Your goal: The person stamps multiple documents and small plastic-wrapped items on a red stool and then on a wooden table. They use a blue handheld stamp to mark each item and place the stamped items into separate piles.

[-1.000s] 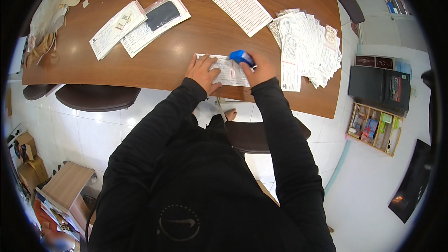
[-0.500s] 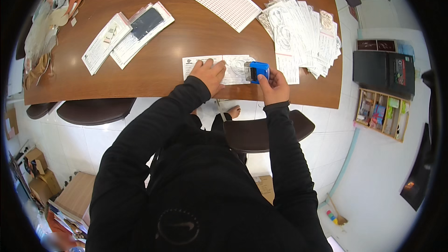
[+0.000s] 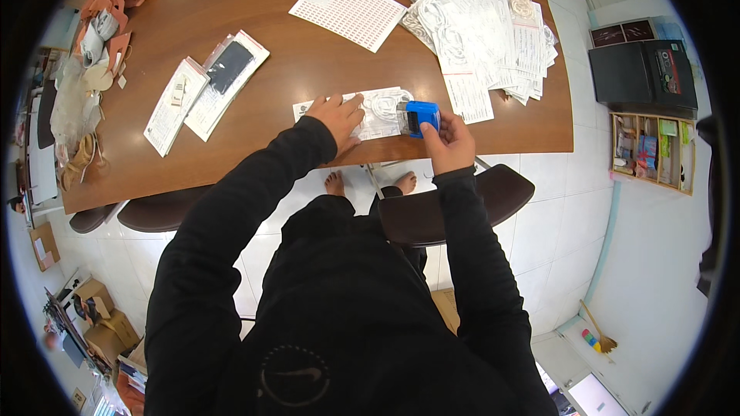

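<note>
Fingers [image 3: 428,125] of our right hand [image 3: 447,142] close around the blue stamp [image 3: 421,116], thumb on the near side and fingertips on the far side, gripping its body while its base sits on the right end of the clear packet [image 3: 362,114] lying near the front edge of the desk [image 3: 293,69]. Our left hand [image 3: 339,117] lies flat on the packet's left half, fingers spread and slightly apart, holding nothing, only pinning the packet against the wood. We judge the step in hand to be a stamping of this packet, and doing it well seems to call for keeping the stamp square and upright, pressing straight down without rocking, and leaving the left palm steady so the slippery sleeve cannot slide. We would also keep the fingertips clear of the stamp's lower rim, since whether the base sits fully on the paper label inside is too small for us to tell. Just beyond the stamp, a fanned stack of similar packets [image 3: 486,38] spreads toward the far right of the desk, close but apart from it. A white grid sheet [image 3: 347,9] lies farther back, and two more packets, one with a dark item [image 3: 228,68], rest well to the left. Below the desk edge we see bare feet on white tile and a dark chair seat [image 3: 455,208].
</note>
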A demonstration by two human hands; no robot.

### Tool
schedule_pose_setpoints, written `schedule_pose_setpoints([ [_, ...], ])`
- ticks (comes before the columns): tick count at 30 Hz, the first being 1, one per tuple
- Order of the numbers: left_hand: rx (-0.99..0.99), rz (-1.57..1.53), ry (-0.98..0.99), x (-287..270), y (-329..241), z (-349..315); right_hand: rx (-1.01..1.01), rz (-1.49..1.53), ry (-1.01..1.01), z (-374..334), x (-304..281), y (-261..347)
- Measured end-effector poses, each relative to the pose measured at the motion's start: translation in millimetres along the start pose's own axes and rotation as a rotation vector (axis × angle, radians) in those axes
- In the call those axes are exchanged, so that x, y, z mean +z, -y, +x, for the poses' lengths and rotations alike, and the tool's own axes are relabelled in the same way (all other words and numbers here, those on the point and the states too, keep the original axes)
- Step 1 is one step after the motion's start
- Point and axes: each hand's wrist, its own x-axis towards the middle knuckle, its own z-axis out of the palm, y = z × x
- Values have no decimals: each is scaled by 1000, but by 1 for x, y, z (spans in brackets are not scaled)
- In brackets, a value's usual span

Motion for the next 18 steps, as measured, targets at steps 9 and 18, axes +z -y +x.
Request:
schedule_pose_setpoints([
  [9, 49, 101, 118, -7, 2, -5, 4, 16, -12, -10, -2, -3],
  [18, 7, 23, 99, -5, -7, -9, 16, -6, 2, -5, 3, 6],
])
